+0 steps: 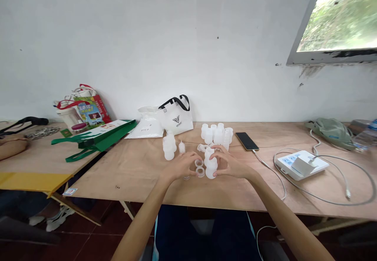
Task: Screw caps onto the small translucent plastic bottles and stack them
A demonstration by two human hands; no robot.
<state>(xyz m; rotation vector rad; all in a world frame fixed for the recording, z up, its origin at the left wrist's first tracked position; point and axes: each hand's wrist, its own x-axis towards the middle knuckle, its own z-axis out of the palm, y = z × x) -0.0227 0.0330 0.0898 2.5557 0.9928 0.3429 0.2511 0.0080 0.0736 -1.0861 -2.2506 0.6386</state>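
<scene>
My left hand (183, 165) is open, its thumb and fingers curved apart at the left side of two clear plastic rings (200, 172) lying flat on the table. Another clear piece shows partly under that hand. My right hand (231, 164) is also open, with spread fingertips against the right side of a short row of small translucent white bottles (211, 167). Behind the fingers lies a small white plastic part (202, 147), partly hidden. Further left stand more white bottles (169, 150) and a clear pointed piece (182, 147).
Behind my right hand stands a cluster of several white bottles (217, 134). A phone (246, 141) on a cable and a white power strip (302, 164) lie to the right. White bags (178, 115) and a green bag (100, 137) are at the back left. Another person's arm (11, 146) rests far left.
</scene>
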